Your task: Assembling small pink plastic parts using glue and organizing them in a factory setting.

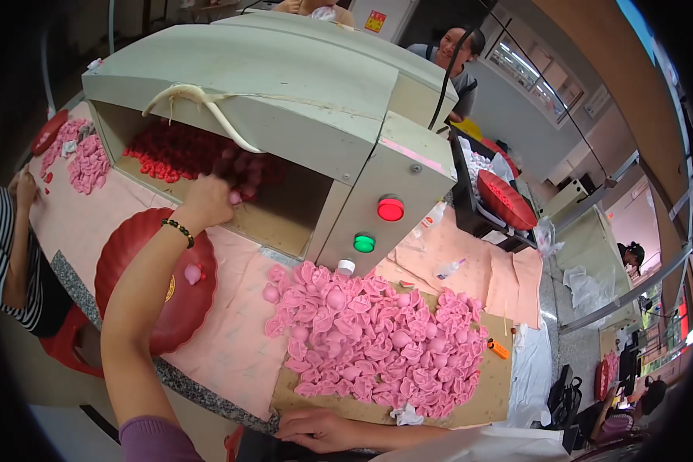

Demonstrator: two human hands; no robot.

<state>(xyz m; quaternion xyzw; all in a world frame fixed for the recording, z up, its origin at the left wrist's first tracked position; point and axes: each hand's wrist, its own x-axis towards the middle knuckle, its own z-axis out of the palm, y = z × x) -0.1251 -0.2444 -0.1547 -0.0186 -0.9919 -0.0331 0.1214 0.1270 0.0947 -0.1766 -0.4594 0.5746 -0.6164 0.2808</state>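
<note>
Two surfaces: pink cloth [231, 339] over a speckled counter, and a cardboard sheet [497, 385] heaped with pink shell-shaped pieces [377, 339], in a busy workshop. Left hand [208, 202] reaches into the grey machine's opening [285, 208], fingers curled on a pink piece [236, 198] among dark red pieces [177, 154]. Right hand [316, 429] lies flat, fingers loosely spread, on the cardboard's near edge. Red shell dish [142, 254] sits under the forearm; red button [390, 209] and green button [364, 243] face front.

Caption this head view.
Left hand reaches into a machine's opening; right hand rests beside pink pieces.
</note>
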